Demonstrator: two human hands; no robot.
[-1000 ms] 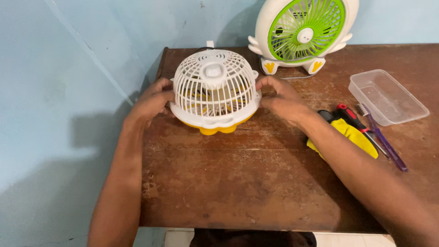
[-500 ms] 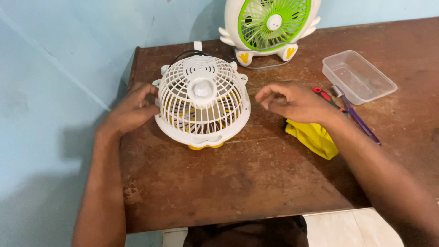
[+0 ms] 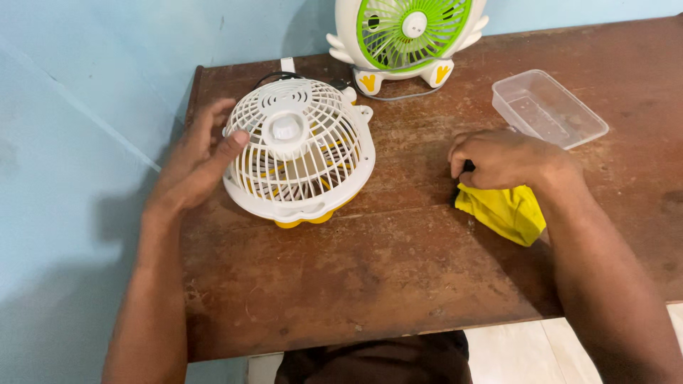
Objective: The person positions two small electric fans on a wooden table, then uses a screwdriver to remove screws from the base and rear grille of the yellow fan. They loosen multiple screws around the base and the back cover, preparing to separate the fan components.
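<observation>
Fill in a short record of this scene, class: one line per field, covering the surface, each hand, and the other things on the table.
surface: worn brown wooden table against a pale blue wall
left hand: resting on the side of the small white plastic cage fan with yellow base, thumb on its grille
right hand: curled, knuckles up, on the yellow cloth; what the fingers hold is hidden
behind: white and green round plastic fan, upright
right of it: clear plastic rectangular tub, looks empty

white-yellow fan (image 3: pixel 302 153) | white-green fan (image 3: pixel 409 35) | yellow cloth (image 3: pixel 505 212) | clear box (image 3: pixel 549 108) | brown table (image 3: pixel 398 270)
</observation>
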